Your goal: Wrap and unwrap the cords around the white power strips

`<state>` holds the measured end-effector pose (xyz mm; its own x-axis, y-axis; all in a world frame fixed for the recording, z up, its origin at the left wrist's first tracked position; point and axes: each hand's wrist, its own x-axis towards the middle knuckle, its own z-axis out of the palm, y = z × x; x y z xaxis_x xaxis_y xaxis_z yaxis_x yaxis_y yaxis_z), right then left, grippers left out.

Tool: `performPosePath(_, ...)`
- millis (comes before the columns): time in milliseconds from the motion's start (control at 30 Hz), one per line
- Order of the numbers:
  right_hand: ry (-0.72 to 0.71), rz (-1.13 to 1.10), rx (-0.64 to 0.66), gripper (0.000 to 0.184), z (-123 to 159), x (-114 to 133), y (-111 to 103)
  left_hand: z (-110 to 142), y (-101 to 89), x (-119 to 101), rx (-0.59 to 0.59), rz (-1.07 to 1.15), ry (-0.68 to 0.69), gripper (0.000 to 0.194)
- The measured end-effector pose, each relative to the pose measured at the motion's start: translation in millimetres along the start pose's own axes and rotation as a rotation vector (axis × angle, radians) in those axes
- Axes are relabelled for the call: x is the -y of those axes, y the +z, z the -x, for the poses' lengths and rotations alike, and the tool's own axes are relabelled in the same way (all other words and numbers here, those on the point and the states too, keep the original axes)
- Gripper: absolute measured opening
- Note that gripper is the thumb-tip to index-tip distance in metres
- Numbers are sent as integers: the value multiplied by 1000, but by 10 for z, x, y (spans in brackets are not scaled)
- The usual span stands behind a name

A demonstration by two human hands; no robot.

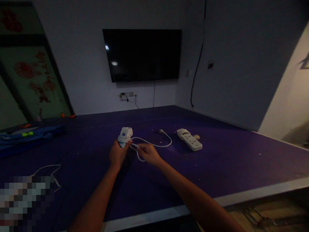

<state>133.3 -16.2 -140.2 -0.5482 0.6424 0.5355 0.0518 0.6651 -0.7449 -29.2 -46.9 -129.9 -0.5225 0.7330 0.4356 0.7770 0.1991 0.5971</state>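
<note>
My left hand (118, 152) is closed around a white power strip (126, 131) with a blue round spot near its top end. Several turns of white cord are wound about the strip's middle. The fingers of my right hand (149, 153) pinch the loose white cord (158, 146) just to the right of the strip. From there the cord curves over the purple surface to a plug (161, 131). Further right lies a second white power strip (192, 141), with its own cord wrapped around its far end.
The purple platform (227, 161) has a pale front edge. Blue cloth (33, 137) and a thin white cable (47, 166) lie at left, beside a blurred-out patch. A television (145, 56) hangs on the back wall above some sockets (127, 95). A black cable (198, 64) runs down the wall.
</note>
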Motion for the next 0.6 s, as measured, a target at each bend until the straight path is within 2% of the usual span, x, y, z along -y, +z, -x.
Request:
performPosePath(233, -57, 108, -1, 29, 40, 37, -6, 19, 7, 8, 103, -36, 79, 66)
performPosePath(367, -55, 131, 14, 27, 58, 2, -11, 22, 23, 47, 131, -131, 183, 62)
performPosePath(500, -38, 136, 3, 23, 61, -56, -25, 6, 8, 59, 129, -240, 325, 74)
performPosePath(600, 4, 135, 0, 19, 59, -86, -40, 9, 4, 49, 183, -303, 401, 89)
